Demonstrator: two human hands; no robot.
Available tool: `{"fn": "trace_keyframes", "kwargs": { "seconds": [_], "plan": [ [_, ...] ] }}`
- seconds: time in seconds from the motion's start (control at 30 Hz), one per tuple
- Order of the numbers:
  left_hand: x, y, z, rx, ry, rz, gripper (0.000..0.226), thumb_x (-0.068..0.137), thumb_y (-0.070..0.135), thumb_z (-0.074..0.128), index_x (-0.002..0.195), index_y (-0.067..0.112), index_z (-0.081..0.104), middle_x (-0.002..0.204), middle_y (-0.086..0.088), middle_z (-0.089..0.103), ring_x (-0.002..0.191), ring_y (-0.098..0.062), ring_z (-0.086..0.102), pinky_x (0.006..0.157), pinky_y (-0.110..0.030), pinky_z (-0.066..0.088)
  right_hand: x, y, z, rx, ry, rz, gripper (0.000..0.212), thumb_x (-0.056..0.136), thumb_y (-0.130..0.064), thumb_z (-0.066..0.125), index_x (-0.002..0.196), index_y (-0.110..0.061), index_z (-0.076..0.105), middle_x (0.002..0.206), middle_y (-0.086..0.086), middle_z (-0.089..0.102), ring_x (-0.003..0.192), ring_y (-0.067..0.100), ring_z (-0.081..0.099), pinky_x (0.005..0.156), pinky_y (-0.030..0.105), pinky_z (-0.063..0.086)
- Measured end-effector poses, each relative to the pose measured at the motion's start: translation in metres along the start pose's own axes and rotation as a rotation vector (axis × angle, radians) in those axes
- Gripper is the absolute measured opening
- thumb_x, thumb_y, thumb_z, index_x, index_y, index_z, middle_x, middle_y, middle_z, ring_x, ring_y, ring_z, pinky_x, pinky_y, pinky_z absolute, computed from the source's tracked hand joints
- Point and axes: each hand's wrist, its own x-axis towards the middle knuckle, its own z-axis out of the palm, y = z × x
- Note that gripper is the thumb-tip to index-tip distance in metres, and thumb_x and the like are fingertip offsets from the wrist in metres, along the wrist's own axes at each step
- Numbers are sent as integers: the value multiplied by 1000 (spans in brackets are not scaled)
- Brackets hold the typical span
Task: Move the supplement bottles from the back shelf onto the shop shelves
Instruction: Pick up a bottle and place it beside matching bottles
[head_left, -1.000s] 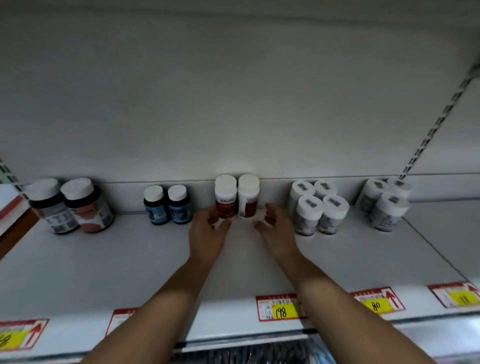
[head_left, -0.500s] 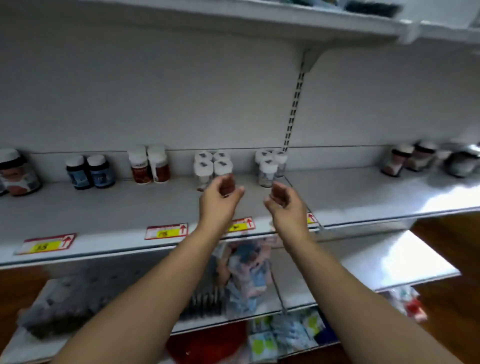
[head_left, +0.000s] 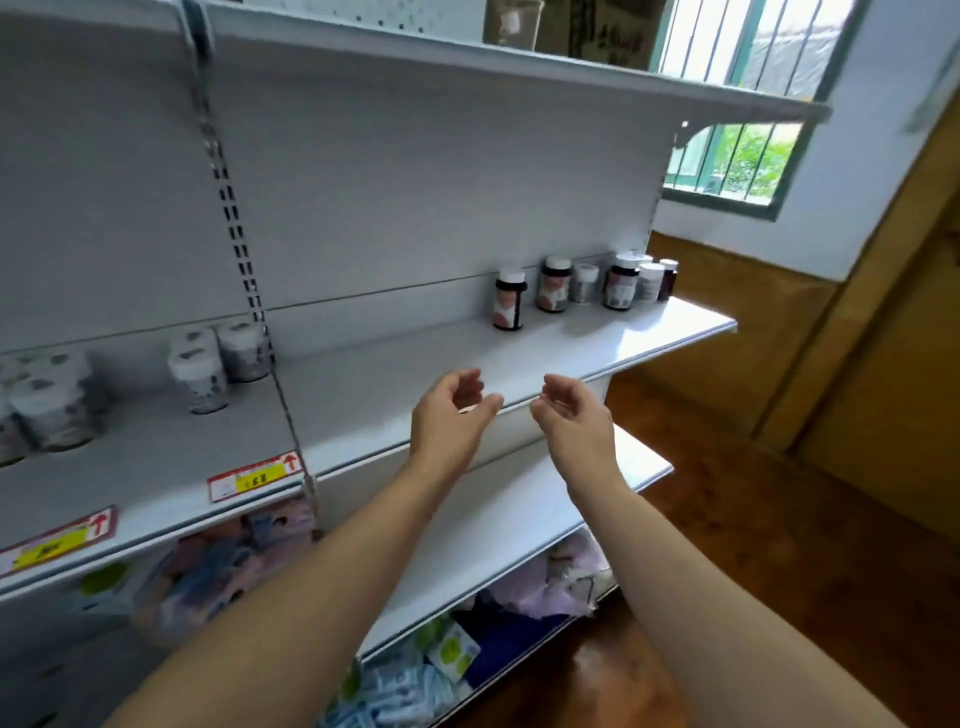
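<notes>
Since neither hand carries a bottle at this moment, I judge that the person is between two trips. The left hand (head_left: 449, 415) and the right hand (head_left: 571, 415) float side by side, to the right of the slotted upright (head_left: 236, 244) and in front of the edge of the middle shelf (head_left: 363, 384). The fingers of both are loosely curled and nothing is between them.

Some part of the work looks done. Just to the left of the upright stand white-capped bottles (head_left: 197, 371), and a further cluster (head_left: 49, 410) stands more to the left, at the border of the view. Far to the right of the upright, near the back panel (head_left: 415, 182), a dark bottle with a white cap (head_left: 509, 301) stands alone. Beyond it a small group of mixed bottles (head_left: 618, 283) reaches the end of the shelf. The stretch between the upright and that single bottle could take more bottles, in my judgement.

The back shelf is not in view, so I cannot tell how many bottles wait there. Probably the next step is to fetch more.
</notes>
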Motion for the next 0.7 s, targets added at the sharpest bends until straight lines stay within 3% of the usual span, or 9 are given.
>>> {"fn": "trace_keyframes", "kwargs": {
  "seconds": [0.33,0.5,0.7],
  "plan": [
    [158,-9,157,-35,1,9,34,81,13,67,113,12,58,104,-3,63,96,-14,59,89,-26,46,208,38,-84,-94,23,15,30,84,-9,60,114,-13,57,104,0,59,100,15,56,92,33,46],
    [213,-13,228,4,-49,-15,28,82,11,66,109,13,58,101,-2,61,96,-13,58,89,-25,45,297,60,-128,-89,0,58,33,85,-10,60,118,-11,56,107,3,59,101,16,56,91,33,46],
    [273,-44,319,96,63,-60,30,82,15,66,111,14,59,100,0,62,93,-13,57,88,-24,44,402,106,-181,-87,-97,74,32,85,-8,60,117,-10,56,107,5,61,102,19,59,84,30,46]
  ]
}}
